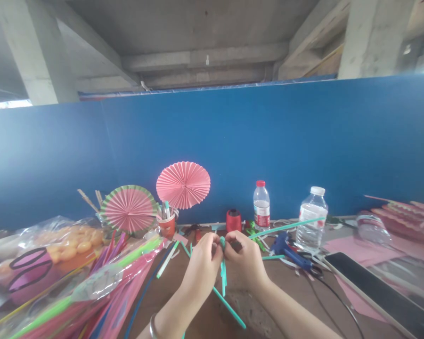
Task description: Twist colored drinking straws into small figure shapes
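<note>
Teal pipe cleaners (223,278) are bunched between my two hands, with their short ends hanging down. My left hand (207,252) pinches the bunch near its top from the left. Facing it, my right hand (246,256) pinches from the right, fingertips almost meeting the left ones. A long teal stem (286,228) extends from behind the right hand up toward the right. Beneath the hands, another teal stem (229,308) slants across the brown table (257,313). The fingers partly hide the exact joint.
To the left lie bagged colourful pipe cleaners (102,287). Folded paper fans (183,185) stand behind, beside a pen cup (167,226). Further right are water bottles (261,207), a blue glue gun (293,252), its cable, pink paper (353,249) and a phone (381,292). A blue partition (233,141) closes the back.
</note>
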A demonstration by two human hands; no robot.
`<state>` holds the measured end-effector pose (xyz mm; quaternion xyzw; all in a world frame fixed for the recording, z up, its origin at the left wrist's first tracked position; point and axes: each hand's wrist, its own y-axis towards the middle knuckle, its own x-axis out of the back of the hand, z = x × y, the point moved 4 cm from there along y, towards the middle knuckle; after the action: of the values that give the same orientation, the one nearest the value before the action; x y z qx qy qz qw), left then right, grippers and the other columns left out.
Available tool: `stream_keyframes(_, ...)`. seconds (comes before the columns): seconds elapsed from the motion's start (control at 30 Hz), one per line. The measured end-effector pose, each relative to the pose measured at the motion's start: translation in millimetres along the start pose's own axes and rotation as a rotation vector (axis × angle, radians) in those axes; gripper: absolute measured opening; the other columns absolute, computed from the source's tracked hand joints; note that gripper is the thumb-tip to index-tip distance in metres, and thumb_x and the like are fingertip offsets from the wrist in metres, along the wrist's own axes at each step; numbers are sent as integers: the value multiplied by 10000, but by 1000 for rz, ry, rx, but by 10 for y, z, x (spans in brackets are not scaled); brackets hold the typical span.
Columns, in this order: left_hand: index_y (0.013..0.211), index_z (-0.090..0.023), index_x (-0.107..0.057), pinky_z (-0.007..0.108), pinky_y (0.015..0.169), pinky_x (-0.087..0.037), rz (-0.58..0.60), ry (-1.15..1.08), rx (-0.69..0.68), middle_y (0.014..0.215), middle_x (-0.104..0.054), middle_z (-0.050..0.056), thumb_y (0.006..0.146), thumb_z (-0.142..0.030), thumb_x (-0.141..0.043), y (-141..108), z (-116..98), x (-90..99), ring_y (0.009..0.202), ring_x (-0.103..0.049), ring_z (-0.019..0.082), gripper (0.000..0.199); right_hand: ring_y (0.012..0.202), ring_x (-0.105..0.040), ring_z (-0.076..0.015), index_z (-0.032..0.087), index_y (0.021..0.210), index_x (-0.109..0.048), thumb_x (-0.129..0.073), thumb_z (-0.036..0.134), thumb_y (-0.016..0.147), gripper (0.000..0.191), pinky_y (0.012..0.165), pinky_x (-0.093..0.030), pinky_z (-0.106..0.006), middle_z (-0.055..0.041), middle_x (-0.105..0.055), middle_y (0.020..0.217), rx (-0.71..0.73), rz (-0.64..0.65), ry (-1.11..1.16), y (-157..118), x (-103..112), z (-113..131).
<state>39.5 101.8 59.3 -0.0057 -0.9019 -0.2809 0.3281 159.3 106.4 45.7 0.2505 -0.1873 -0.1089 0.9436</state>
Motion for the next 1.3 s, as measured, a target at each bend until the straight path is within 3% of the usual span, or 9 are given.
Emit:
stream_keyframes(0.63,712,-191,-485,232,556,-367,-22,-69,12,656,-526,-12,790,-204,-394,-9,-10,-24,604,-505,140,120,509,-433,-103,188,609,-480,-493,232,693,96,487,-330,-184,53,-486,547,-15,-47,-44,4,4,-85)
stream_keyframes(0.9,753,-197,-497,257,582,-402,-9,-118,35,688,-536,1,799,-220,-377,-17,22,-43,626,-524,155,131,486,-460,-110,182,630,-505,-502,239,699,89,461,-358,-196,42,-496,538,-50,35,99,33,-24,-128)
stream_keyframes(1.07,766,-194,-513,256,571,-422,-5,-163,98,678,-558,-5,795,-238,-385,-2,71,-27,606,-547,153,138,483,-496,-102,178,760,-580,-503,266,731,120,448,-401,-200,3,-587,684,-60,122,323,41,-55,-83)
stream_keyframes(1.3,810,-190,-536,257,581,-442,-38,-182,103,732,-578,9,802,-268,-401,-4,52,-17,638,-560,150,156,436,-522,-117,168,727,-587,-524,310,728,155,421,-429,-217,7,-579,579,-124,111,401,49,-64,-119)
